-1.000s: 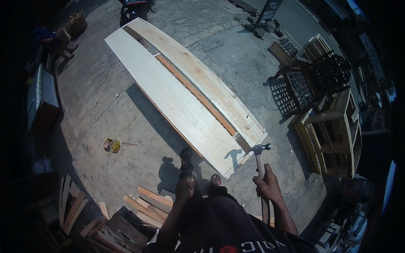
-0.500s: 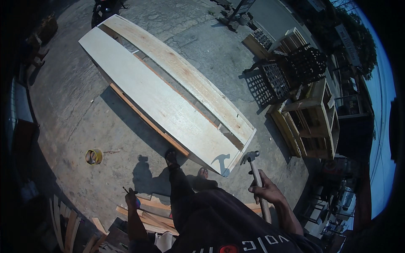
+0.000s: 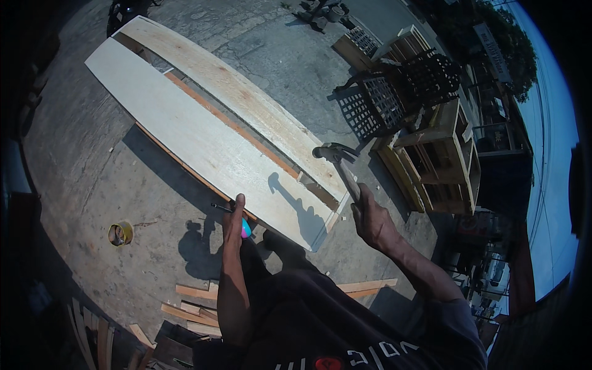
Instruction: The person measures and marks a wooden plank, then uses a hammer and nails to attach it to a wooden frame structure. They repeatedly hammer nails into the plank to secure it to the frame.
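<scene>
Steel claw hammer (image 3: 338,161) raised over pale board (image 3: 203,145), right hand (image 3: 373,219) gripping its handle, left hand (image 3: 234,217) pinching a dark pencil (image 3: 220,208).

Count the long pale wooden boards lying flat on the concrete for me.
2. One wide whitish board lies nearer the hands; a yellower board lies beside it on the far side. Shorter offcuts lie apart; others may be hidden.

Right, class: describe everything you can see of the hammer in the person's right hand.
The hammer is a claw hammer with a dark metal head and a pale handle. The right hand grips the handle's lower end, holding it raised, head up and tilted left, above the near end of the long pale boards on the concrete. Its shadow falls on the nearest board. Only the hand touches it.
</scene>
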Tool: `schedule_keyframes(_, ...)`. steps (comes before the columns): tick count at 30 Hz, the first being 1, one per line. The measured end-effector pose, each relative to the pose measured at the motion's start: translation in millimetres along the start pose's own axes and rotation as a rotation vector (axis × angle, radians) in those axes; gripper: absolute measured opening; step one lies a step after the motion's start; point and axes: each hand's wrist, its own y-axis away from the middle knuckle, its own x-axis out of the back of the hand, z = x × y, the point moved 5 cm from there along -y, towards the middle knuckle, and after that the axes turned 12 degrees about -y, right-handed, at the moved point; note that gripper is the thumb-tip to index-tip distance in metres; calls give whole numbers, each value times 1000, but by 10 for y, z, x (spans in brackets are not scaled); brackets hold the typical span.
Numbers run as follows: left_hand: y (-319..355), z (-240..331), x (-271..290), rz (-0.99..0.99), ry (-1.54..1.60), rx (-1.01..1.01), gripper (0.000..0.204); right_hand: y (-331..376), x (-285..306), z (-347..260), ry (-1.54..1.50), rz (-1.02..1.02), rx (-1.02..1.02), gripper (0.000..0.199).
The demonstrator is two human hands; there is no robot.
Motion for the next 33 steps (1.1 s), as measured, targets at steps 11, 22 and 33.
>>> schedule_keyframes(11, -30, 30, 13, 43, 64, -115, 57, 54, -170, 461, 232, -333, -229, 54)
schedule_keyframes(22, -175, -77, -25, 73, 81, -105, 62, 88, -42, 167, 187, -154, -219, 45)
schedule_keyframes(33, -128, 3, 39, -56, 88, -99, 58, 595, -365, 373, 312, -383, -388, 49)
